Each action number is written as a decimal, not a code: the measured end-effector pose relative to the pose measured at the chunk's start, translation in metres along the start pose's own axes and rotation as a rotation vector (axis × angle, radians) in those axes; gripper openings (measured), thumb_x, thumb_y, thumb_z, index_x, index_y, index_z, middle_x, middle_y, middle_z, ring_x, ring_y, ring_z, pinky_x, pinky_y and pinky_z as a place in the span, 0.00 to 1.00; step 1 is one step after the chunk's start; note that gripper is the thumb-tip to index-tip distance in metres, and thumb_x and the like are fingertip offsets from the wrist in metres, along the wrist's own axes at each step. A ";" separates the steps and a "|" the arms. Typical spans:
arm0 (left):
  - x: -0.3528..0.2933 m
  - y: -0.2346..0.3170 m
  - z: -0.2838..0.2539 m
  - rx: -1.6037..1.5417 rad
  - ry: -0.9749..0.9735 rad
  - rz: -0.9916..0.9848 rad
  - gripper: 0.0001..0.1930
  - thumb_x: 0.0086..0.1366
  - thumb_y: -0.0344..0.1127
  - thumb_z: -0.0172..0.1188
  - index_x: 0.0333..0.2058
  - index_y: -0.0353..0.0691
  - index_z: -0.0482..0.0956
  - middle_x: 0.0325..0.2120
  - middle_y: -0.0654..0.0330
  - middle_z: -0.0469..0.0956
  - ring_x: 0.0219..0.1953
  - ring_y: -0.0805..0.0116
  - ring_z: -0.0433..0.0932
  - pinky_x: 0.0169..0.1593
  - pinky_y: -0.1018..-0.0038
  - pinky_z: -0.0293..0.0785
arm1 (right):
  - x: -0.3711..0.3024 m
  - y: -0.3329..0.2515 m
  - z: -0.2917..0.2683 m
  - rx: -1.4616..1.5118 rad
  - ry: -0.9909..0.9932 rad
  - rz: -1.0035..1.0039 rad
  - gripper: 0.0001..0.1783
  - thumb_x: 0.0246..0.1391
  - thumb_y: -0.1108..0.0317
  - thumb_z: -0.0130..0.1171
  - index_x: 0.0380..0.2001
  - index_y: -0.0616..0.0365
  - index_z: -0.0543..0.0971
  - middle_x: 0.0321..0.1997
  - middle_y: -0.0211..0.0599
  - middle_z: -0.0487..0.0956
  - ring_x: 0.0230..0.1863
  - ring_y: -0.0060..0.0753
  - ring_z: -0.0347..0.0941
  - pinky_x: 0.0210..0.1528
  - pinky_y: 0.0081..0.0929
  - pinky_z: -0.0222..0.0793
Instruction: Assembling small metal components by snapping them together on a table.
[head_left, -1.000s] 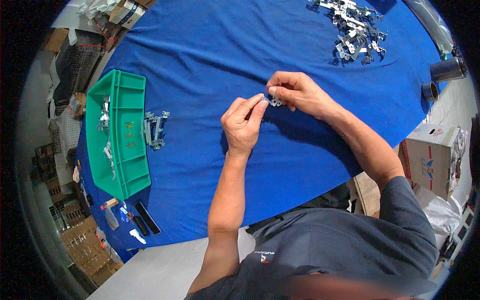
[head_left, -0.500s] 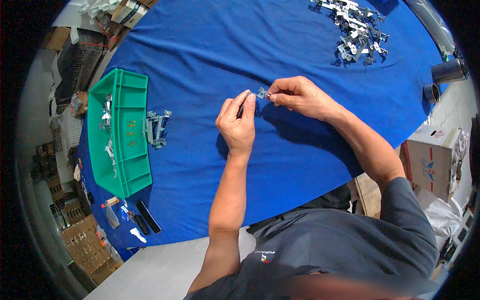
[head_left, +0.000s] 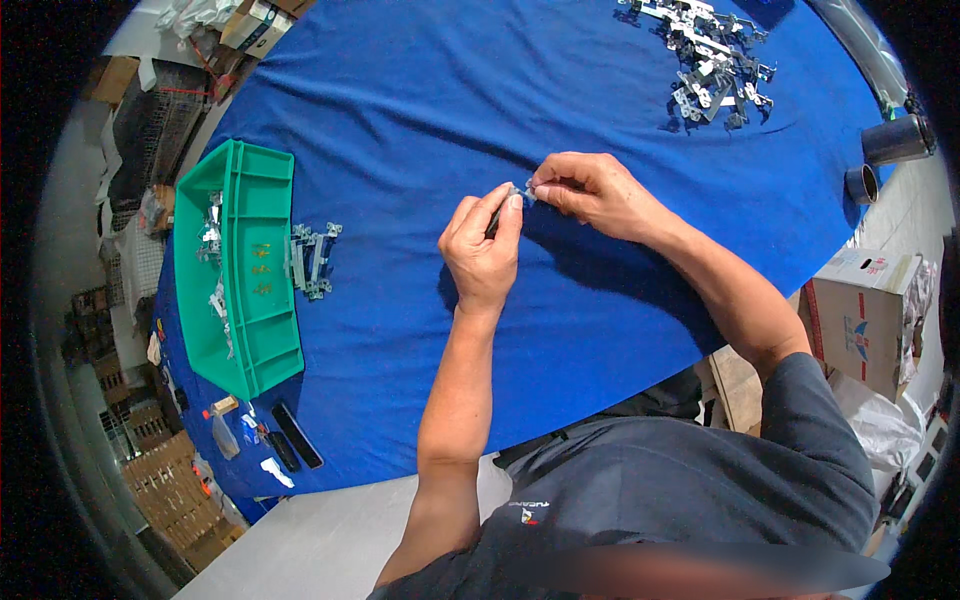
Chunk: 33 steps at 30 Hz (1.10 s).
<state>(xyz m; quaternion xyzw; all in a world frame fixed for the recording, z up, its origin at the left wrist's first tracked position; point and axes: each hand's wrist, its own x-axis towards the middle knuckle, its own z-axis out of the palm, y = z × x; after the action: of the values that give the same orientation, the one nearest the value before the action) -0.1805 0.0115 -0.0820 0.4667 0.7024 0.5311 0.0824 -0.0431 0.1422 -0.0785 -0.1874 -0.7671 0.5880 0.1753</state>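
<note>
Over the middle of the blue cloth, my left hand (head_left: 482, 248) and my right hand (head_left: 592, 193) meet almost fingertip to fingertip. Between them is a small silvery metal bracket (head_left: 523, 194), mostly covered by the fingers. My left thumb and forefinger pinch one end of it, with something dark showing in the gap behind the thumb. The other end is pinched by my right thumb and forefinger. A short row of similar metal brackets (head_left: 314, 260) lies on the cloth to the left, against a green plastic bin (head_left: 268, 345) with more metal parts inside.
A heap of metal brackets (head_left: 708, 65) lies at the far right of the blue cloth (head_left: 420, 90). A dark cylinder (head_left: 897, 141) and a round cup-like container (head_left: 861, 185) are at the right edge. A black phone-like slab (head_left: 297, 435) lies front left. A cardboard box (head_left: 860, 320) stands beyond the right edge.
My left hand has shifted slightly right and my right hand slightly left, so the fingertips are closer together. Less of the bracket shows now.
</note>
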 end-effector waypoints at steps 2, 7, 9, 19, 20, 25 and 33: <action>0.001 0.002 -0.001 0.038 -0.020 0.001 0.08 0.59 0.26 0.65 0.38 0.34 0.85 0.21 0.63 0.75 0.23 0.79 0.70 0.26 0.79 0.64 | 0.003 0.007 0.003 -0.051 0.108 -0.114 0.10 0.62 0.66 0.57 0.38 0.63 0.75 0.26 0.32 0.76 0.25 0.21 0.70 0.26 0.23 0.66; 0.001 -0.007 0.000 0.002 0.065 0.039 0.07 0.59 0.25 0.65 0.37 0.33 0.84 0.20 0.62 0.74 0.20 0.77 0.69 0.24 0.77 0.64 | 0.003 -0.003 -0.003 0.208 0.203 0.117 0.11 0.62 0.65 0.56 0.34 0.63 0.77 0.26 0.32 0.77 0.25 0.20 0.69 0.28 0.23 0.67; 0.000 -0.010 -0.001 -0.031 0.105 0.021 0.07 0.59 0.25 0.65 0.37 0.33 0.84 0.21 0.62 0.75 0.20 0.77 0.69 0.24 0.77 0.64 | 0.003 0.002 -0.004 0.133 -0.010 0.124 0.12 0.62 0.64 0.56 0.34 0.64 0.78 0.25 0.32 0.78 0.25 0.20 0.70 0.26 0.24 0.67; 0.000 -0.005 -0.001 -0.033 0.082 -0.036 0.07 0.62 0.27 0.64 0.39 0.33 0.84 0.23 0.63 0.76 0.23 0.80 0.69 0.26 0.79 0.64 | 0.000 -0.006 -0.002 0.041 -0.030 0.107 0.10 0.61 0.66 0.57 0.36 0.63 0.78 0.23 0.31 0.76 0.24 0.20 0.70 0.26 0.25 0.68; 0.000 -0.004 -0.001 -0.034 0.063 -0.051 0.08 0.63 0.28 0.64 0.39 0.33 0.85 0.25 0.65 0.76 0.25 0.81 0.69 0.28 0.80 0.64 | 0.000 -0.005 -0.001 0.041 -0.030 0.107 0.10 0.61 0.66 0.57 0.36 0.63 0.78 0.23 0.31 0.76 0.24 0.20 0.70 0.26 0.25 0.68; 0.000 -0.005 0.001 0.010 0.029 -0.022 0.08 0.61 0.28 0.65 0.39 0.34 0.85 0.23 0.64 0.76 0.24 0.80 0.69 0.27 0.80 0.64 | 0.001 0.002 0.006 0.219 0.059 0.074 0.09 0.62 0.66 0.57 0.37 0.63 0.76 0.25 0.31 0.75 0.26 0.20 0.72 0.23 0.24 0.70; 0.000 -0.003 -0.002 0.045 -0.017 0.030 0.08 0.60 0.27 0.66 0.38 0.34 0.85 0.21 0.62 0.76 0.23 0.79 0.70 0.27 0.79 0.65 | 0.004 -0.003 0.001 -0.038 0.213 -0.118 0.10 0.63 0.65 0.56 0.36 0.62 0.76 0.27 0.29 0.76 0.26 0.19 0.70 0.28 0.23 0.69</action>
<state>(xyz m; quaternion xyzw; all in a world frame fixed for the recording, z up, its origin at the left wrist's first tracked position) -0.1831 0.0103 -0.0839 0.4833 0.7063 0.5125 0.0700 -0.0473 0.1421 -0.0754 -0.2067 -0.7649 0.5388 0.2863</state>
